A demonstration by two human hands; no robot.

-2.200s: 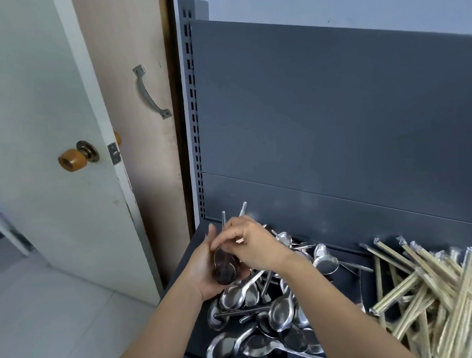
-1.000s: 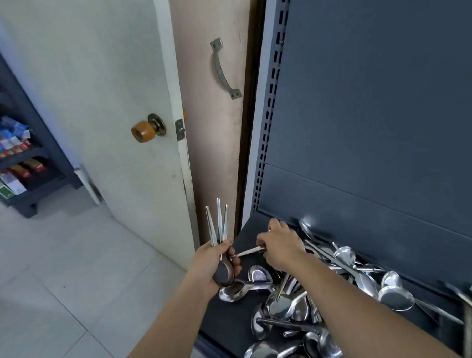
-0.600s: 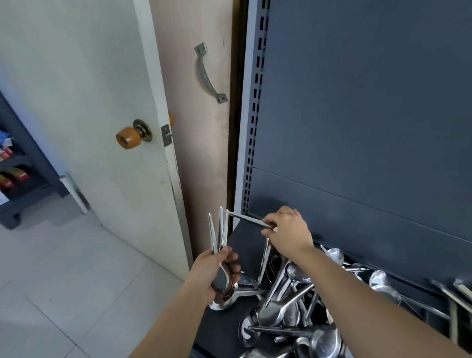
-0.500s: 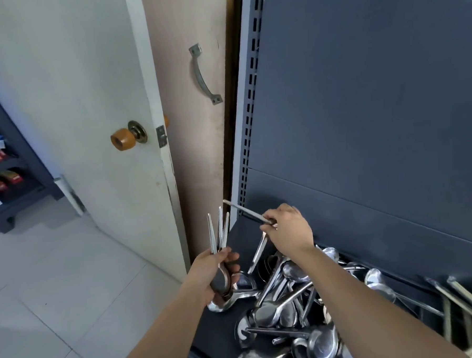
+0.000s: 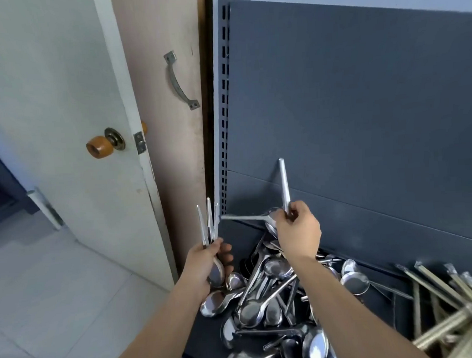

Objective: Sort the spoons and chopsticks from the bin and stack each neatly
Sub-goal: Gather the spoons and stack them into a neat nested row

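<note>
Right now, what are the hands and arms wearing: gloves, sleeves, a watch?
Both the left hand and the right hand are bare, without gloves; no rings or watch show. Both forearms are bare to the frame edge, no sleeve in view.

A dark grey metal shelf (image 5: 205,338) fills the lower right of the frame. It is backed by a back panel (image 5: 363,117) of the same grey that rises to the upper right, and a pale slotted upright (image 5: 222,124) runs along the panel's left edge. On the shelf's left part lies a tangled heap of steel spoons (image 5: 266,300), handles crossing at all angles. In the lower right corner lies a blurred jumble of wrapped chopsticks (image 5: 455,318). Between the 2 heaps, 1 lone spoon (image 5: 355,282) lies near the panel, its handle pointing toward the chopsticks.
</note>
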